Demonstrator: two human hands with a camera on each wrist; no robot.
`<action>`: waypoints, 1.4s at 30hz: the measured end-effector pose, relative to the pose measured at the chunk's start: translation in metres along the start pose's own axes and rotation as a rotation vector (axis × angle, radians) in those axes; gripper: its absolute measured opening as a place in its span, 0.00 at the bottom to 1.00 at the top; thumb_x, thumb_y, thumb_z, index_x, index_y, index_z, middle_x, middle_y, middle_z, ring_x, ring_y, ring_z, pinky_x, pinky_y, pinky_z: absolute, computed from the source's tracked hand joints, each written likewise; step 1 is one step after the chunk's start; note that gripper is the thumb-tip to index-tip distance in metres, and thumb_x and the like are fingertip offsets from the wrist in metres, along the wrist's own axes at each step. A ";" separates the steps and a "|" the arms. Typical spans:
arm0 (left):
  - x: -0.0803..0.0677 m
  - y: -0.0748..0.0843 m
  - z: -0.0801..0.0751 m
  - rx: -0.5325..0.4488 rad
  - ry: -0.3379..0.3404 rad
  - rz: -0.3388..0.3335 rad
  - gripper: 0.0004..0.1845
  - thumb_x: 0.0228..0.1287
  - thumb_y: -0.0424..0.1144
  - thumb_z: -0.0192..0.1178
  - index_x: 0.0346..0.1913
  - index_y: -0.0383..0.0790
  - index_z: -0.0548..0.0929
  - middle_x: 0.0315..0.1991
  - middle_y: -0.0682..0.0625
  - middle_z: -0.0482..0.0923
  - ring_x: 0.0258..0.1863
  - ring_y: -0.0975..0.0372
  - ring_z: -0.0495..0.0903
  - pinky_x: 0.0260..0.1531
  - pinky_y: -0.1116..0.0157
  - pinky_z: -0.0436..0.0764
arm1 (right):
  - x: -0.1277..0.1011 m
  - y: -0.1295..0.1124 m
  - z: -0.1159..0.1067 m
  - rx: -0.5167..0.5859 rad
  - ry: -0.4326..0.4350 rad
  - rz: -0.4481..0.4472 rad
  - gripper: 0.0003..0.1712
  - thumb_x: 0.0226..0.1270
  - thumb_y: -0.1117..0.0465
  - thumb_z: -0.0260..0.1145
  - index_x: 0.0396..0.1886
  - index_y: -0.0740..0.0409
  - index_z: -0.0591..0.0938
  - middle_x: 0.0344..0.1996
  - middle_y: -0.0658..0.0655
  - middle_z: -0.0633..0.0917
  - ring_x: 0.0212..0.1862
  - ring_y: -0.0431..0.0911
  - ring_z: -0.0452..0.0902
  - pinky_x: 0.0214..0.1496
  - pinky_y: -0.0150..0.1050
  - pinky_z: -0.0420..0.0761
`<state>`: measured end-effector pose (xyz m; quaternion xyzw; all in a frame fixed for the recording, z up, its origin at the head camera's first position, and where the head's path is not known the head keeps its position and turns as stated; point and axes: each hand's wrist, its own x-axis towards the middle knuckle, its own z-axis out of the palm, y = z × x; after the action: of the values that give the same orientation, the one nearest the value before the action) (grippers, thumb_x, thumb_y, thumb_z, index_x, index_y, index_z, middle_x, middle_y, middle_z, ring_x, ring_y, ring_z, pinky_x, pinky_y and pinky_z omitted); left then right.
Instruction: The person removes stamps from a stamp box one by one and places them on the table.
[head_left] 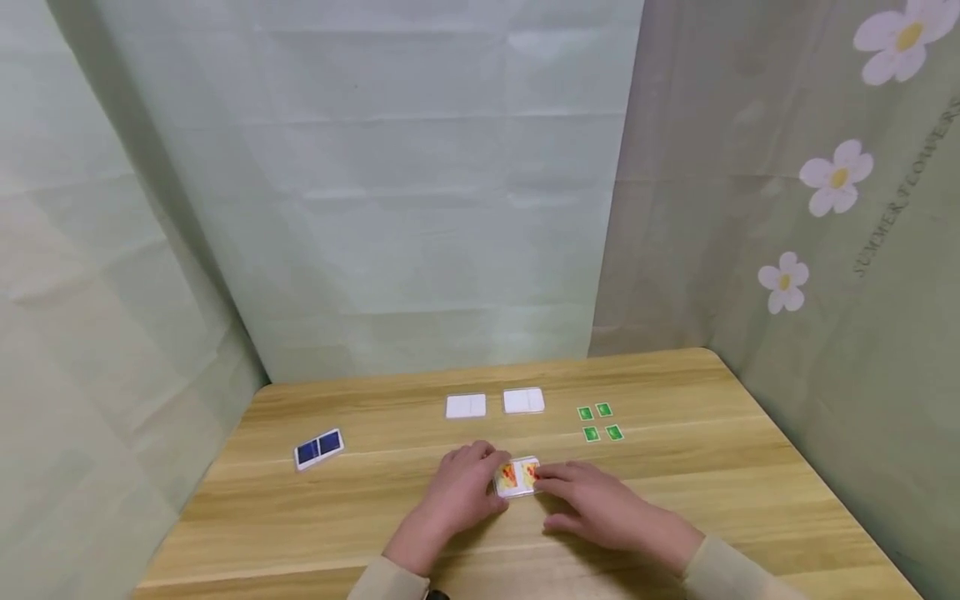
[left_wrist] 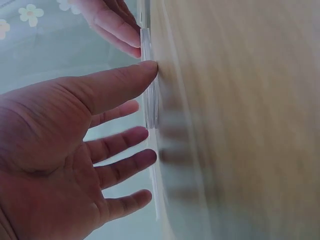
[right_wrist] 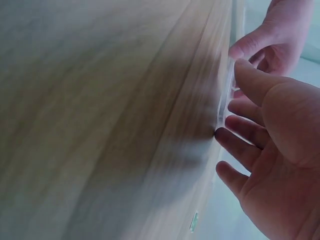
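A flat transparent plastic card holder [head_left: 519,477] with two yellow-and-red pictures lies on the wooden table between my hands. My left hand [head_left: 467,487] holds its left end, the index finger at the far corner and the thumb by the near corner. In the left wrist view, that thumb [left_wrist: 148,70] presses against the holder's edge [left_wrist: 151,107], and the other fingers are spread. From the right, my right hand [head_left: 600,504] touches the holder's right end with its fingertips, its thumb lower and apart in the head view. The right wrist view shows these fingers [right_wrist: 240,145] loosely extended.
Two white rectangular holders [head_left: 466,406] lie farther back. Several small green square cards [head_left: 591,433] are grouped at the right. A holder with two dark blue squares [head_left: 318,449] lies at the left. Hanging fabric [head_left: 420,208] encloses the table's back and sides.
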<state>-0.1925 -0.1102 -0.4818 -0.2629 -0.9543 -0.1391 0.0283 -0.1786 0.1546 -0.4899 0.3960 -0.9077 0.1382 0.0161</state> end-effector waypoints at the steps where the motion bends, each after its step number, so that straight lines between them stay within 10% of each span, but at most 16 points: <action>1: 0.001 0.001 0.000 -0.005 -0.004 0.004 0.34 0.58 0.45 0.85 0.67 0.43 0.86 0.58 0.46 0.84 0.58 0.49 0.82 0.66 0.42 0.78 | -0.001 0.000 0.000 0.004 0.009 -0.001 0.29 0.80 0.44 0.73 0.70 0.55 0.85 0.72 0.56 0.82 0.72 0.54 0.78 0.73 0.56 0.78; 19: 0.002 0.006 0.003 -0.014 -0.009 0.059 0.30 0.59 0.40 0.85 0.64 0.41 0.88 0.58 0.48 0.86 0.58 0.53 0.84 0.67 0.49 0.80 | 0.015 0.013 0.002 0.260 0.058 0.192 0.38 0.66 0.55 0.85 0.72 0.61 0.82 0.68 0.60 0.83 0.68 0.58 0.80 0.70 0.62 0.80; 42: 0.000 0.008 0.003 -0.114 -0.027 0.051 0.29 0.59 0.39 0.85 0.63 0.41 0.88 0.58 0.49 0.85 0.56 0.57 0.81 0.60 0.57 0.83 | 0.020 0.020 0.006 0.334 0.067 0.201 0.35 0.64 0.55 0.86 0.68 0.58 0.84 0.61 0.53 0.85 0.62 0.53 0.81 0.68 0.61 0.81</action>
<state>-0.1885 -0.1024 -0.4829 -0.2904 -0.9381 -0.1888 0.0039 -0.2059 0.1516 -0.4977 0.2956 -0.9061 0.3009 -0.0333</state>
